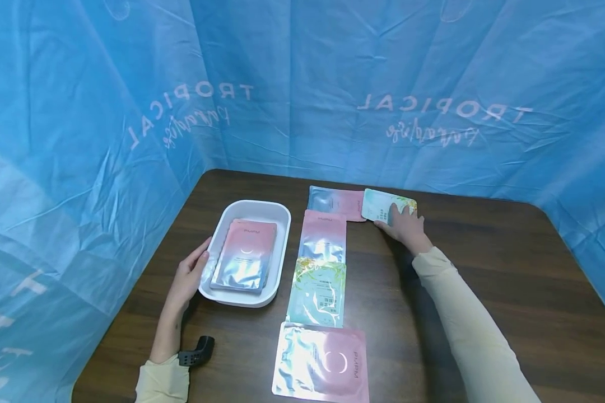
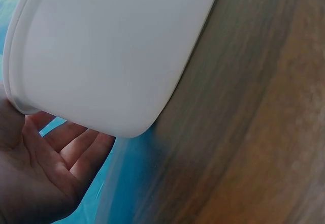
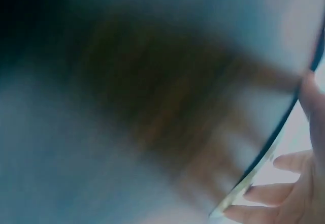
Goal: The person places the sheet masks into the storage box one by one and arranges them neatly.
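Observation:
My left hand (image 1: 186, 278) grips the left side of a white plastic basin (image 1: 247, 299), thumb at the rim and fingers along the outer wall (image 2: 101, 56). Inside the basin lies a stack of pink-and-blue sheet mask packets (image 1: 247, 252). At the back of the table, my right hand (image 1: 408, 228) rests with spread fingers on a green sheet mask packet (image 1: 377, 204). In the right wrist view its fingertips (image 3: 259, 195) touch the packet's edge; much of that view is blurred and dark.
Left of the green packet lies a sideways pink-and-blue packet (image 1: 327, 201). Below it, a column runs toward the front: a pink-and-blue packet (image 1: 324, 235), a green packet (image 1: 316, 294) and a sideways pink packet (image 1: 322, 361). Blue printed curtains (image 1: 302, 112) enclose the dark wooden table (image 1: 484, 268).

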Available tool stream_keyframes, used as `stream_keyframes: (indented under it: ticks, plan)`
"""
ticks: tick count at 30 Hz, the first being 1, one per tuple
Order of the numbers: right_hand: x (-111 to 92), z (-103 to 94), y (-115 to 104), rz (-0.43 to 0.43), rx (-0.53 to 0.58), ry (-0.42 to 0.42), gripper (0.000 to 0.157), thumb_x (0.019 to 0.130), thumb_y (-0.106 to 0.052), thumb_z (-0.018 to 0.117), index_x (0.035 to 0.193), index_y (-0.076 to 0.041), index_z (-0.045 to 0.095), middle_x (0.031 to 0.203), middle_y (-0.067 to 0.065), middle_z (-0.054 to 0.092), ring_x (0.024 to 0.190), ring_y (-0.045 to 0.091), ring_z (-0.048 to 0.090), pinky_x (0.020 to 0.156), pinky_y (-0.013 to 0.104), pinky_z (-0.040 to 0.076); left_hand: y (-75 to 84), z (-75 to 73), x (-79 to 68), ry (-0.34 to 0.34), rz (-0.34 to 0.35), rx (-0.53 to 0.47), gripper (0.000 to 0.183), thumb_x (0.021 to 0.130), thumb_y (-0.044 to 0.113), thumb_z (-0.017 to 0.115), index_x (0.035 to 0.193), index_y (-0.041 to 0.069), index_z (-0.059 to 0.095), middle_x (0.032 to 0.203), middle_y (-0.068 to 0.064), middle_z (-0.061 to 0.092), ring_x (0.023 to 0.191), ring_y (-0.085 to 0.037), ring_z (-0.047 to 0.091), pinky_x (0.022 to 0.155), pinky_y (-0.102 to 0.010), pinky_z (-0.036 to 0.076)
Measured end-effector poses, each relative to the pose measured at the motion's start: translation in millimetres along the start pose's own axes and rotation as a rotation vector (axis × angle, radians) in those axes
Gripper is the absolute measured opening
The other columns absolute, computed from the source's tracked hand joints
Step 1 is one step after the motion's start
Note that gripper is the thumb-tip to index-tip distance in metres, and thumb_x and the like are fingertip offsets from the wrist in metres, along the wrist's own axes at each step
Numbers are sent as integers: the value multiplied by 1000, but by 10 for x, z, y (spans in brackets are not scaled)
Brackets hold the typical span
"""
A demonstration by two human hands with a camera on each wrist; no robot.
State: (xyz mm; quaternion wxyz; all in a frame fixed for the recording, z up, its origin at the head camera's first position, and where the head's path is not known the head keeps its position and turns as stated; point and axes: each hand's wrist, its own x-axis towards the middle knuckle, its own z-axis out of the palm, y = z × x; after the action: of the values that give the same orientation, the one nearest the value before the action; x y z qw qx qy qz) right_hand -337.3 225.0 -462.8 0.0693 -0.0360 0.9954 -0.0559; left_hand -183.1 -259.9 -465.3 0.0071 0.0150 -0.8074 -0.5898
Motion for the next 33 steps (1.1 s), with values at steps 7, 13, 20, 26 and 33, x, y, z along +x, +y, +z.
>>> stream_keyframes:
  ticks: [7, 13, 20, 26, 33]
  plan:
    - [19, -51, -140, -173, -337, 113, 38, 97, -9, 44, 126, 15, 43, 84, 32, 60, 79, 48, 58, 72, 60, 46, 17, -16, 15, -3, 19, -5, 49, 102, 29, 36, 147, 8, 30, 149, -17, 27, 133, -35, 27, 102, -51, 28]
    - [-43, -27, -118, -250, -356, 219, 28, 89, 10, 46, 116, 15, 49, 66, 26, 57, 62, 42, 58, 58, 54, 50, 7, -11, 18, -2, 19, -12, 49, 102, 28, 37, 146, 7, 31, 148, -18, 28, 132, -35, 29, 101, -52, 30]
    - [-133, -50, 9, -321, -299, 308, 11, 84, 11, 57, 93, 7, 53, 63, 20, 54, 54, 35, 55, 45, 46, 47, -14, -13, -4, -6, 16, -4, 49, 103, 28, 36, 146, 6, 31, 148, -18, 27, 133, -35, 27, 102, -51, 28]
    - [-287, -321, -74, -289, -271, 425, 20, 84, 14, 56, 103, 8, 57, 58, 20, 49, 43, 29, 47, 38, 41, 41, -12, -19, -4, -6, 5, 7, 50, 102, 29, 36, 147, 7, 30, 149, -18, 26, 133, -35, 27, 102, -51, 28]
    - [-525, -721, -400, -332, -51, 485, 30, 82, 17, 53, 111, 7, 56, 68, 24, 57, 54, 37, 56, 45, 47, 46, -17, -14, 7, -6, -1, 17, 51, 102, 31, 36, 147, 8, 29, 149, -18, 26, 133, -36, 26, 103, -52, 26]
